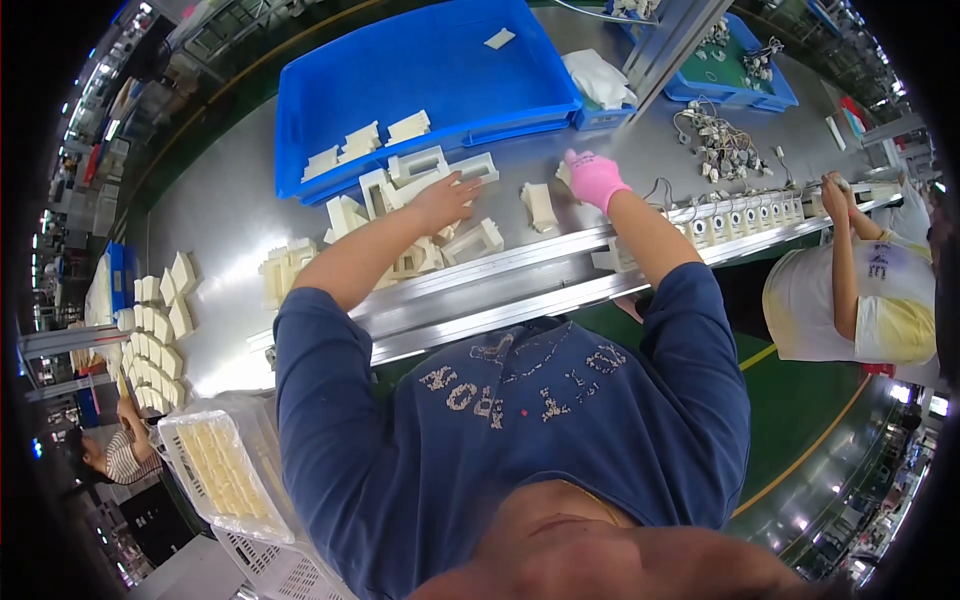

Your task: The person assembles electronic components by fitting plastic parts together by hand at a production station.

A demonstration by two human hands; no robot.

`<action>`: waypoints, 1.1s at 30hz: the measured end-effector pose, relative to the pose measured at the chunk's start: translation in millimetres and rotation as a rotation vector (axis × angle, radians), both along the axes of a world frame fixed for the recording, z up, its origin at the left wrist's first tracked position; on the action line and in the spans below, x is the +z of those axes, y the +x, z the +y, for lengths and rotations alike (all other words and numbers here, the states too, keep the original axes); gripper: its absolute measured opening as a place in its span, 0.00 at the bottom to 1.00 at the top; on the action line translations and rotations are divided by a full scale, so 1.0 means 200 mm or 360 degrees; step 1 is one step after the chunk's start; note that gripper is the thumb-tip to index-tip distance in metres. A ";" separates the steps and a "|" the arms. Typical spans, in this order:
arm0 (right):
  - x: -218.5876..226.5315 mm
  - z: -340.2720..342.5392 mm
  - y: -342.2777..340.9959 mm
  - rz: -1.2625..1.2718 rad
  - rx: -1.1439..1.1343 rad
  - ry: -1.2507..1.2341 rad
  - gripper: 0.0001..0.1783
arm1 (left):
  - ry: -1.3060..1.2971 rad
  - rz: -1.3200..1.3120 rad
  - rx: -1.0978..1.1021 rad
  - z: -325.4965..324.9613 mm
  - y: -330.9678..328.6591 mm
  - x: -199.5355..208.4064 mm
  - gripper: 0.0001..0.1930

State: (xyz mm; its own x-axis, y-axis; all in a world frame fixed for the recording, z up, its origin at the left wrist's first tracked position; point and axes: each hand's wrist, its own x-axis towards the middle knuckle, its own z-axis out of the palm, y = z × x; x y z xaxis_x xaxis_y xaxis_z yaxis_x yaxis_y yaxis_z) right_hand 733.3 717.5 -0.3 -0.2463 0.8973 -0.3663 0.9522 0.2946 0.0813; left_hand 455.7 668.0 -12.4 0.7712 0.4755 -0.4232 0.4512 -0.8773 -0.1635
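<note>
My bare left hand (445,204) reaches over a heap of cream plastic housings, its fingers apart and resting on or just above them. Under and beyond its fingertips lies a hollow rectangular housing (478,168). My right hand (594,180), in a pink glove, is closed at the far side of the metal rails. A small cream plastic part (564,176) shows at its left edge, mostly hidden by the glove. Between my hands a single cream housing (539,207) lies on the metal table (520,250).
Beyond stands a large blue bin (420,70) with a few cream parts. Metal rails (480,290) cross in front of me, bearing a row of white units (745,217) at right. Wired pieces (722,140) lie behind. Stacked cream parts (155,350) stand left; a co-worker (850,280) works right.
</note>
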 end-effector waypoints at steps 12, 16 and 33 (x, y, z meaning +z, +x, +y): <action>0.18 0.01 0.04 0.0893 0.0032 0.0196 0.16 | -0.0290 -0.1779 0.1831 -0.06 0.03 0.39 0.21; 0.41 -0.15 -0.10 0.1900 -0.0269 -0.0977 0.17 | -0.1398 -0.2866 0.2140 -0.16 0.17 0.22 0.16; 0.23 -0.45 -0.38 0.2078 0.0304 0.0721 0.24 | -0.1057 -0.3014 0.1743 -0.27 0.32 0.06 0.24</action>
State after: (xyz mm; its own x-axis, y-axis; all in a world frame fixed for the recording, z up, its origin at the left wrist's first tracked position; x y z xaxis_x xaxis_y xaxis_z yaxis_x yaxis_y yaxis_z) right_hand 656.4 627.7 45.7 -0.3114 0.7887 0.5301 0.3611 0.6142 -0.7017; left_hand 520.5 614.0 0.5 -0.0183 0.9998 0.0046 -0.1253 -0.0068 0.9921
